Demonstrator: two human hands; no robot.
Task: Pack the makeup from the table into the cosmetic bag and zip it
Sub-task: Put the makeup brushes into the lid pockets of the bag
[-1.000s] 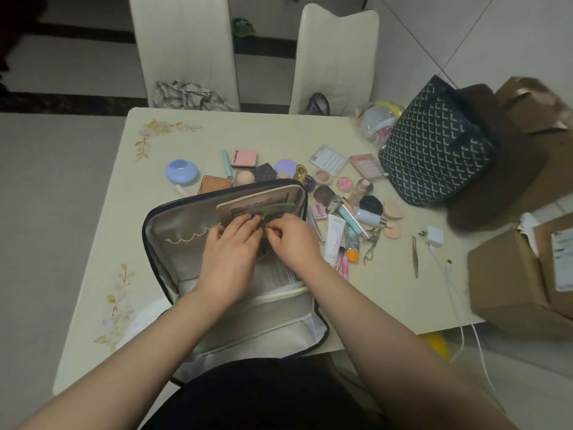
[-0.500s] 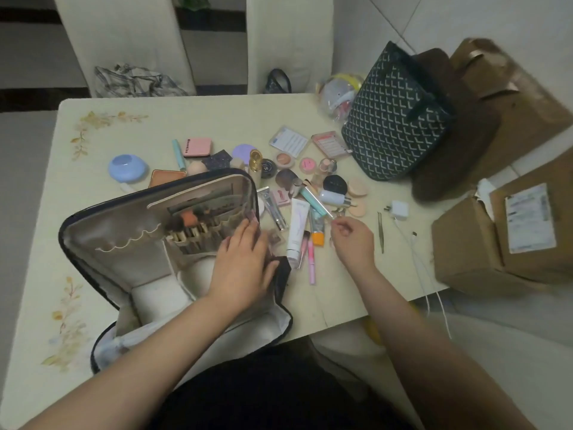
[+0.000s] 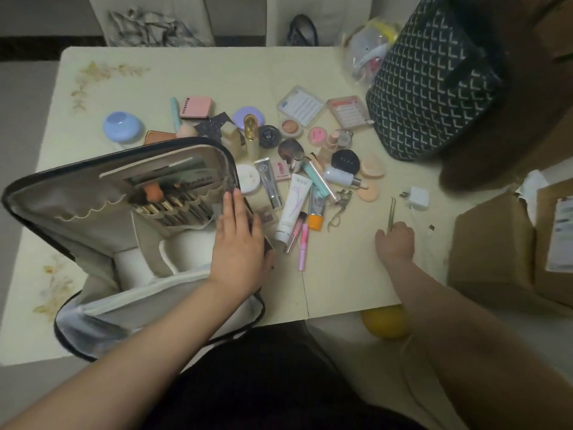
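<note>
Cream desk (image 3: 217, 76) with floral corner decals. Open cosmetic bag (image 3: 93, 193) at its near-left; right of the bag, scattered makeup including a white tube (image 3: 293, 209), tweezers (image 3: 391, 212), white charger (image 3: 417, 197); patterned tote (image 3: 431, 97) beyond.

Single head cam, wide-angle, worn by the person, looks fwd and steeply down from above the near table (image 3: 198, 72) edge. Close range: both forearms enter from bottom of frame, left hand (image 3: 237, 243) and right hand (image 3: 395, 243) sit mid-frame. Far side reaches chair backs at top. Edges bend w/ lens distortion. Only one view, so no overlap w/ another.
</note>
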